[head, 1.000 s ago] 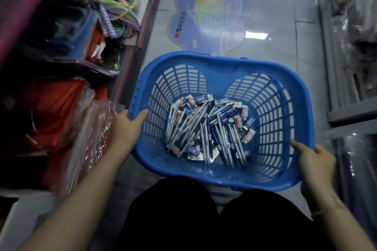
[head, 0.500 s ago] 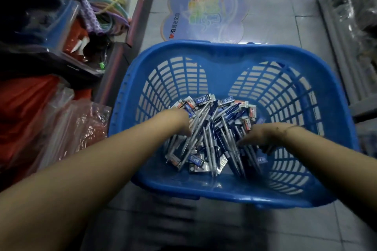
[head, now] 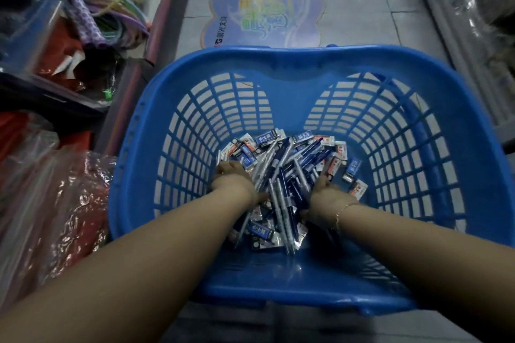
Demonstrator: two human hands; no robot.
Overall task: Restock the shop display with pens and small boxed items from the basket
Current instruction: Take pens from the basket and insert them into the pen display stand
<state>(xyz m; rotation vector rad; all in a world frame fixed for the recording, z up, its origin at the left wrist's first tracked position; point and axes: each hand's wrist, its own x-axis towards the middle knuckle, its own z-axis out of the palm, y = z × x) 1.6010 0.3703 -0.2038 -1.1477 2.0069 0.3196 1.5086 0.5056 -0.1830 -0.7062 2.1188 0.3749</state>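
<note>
My left hand point(head: 232, 179) and right hand point(head: 327, 195) are both down in the blue basket point(head: 434, 175), which sits on the tiled floor point(head: 362, 11) straight ahead at 12 o'clock. The pens point(head: 281, 186) and small boxes point(head: 266, 138) lie heaped in the middle of the basket's bottom, a few boxes strayed toward 2 o'clock. My left hand rests on the pile's 9 o'clock edge, my right on its 3 o'clock edge, pens lying between them. My fingers are buried among the pens, so I cannot tell how far they are curled or whether they hold anything. A thin bracelet point(head: 341, 210) circles my right wrist. A cloud-shaped floor sticker point(head: 264, 0) lies beyond the basket; bagged goods point(head: 55, 203) crowd at 9 o'clock.
</note>
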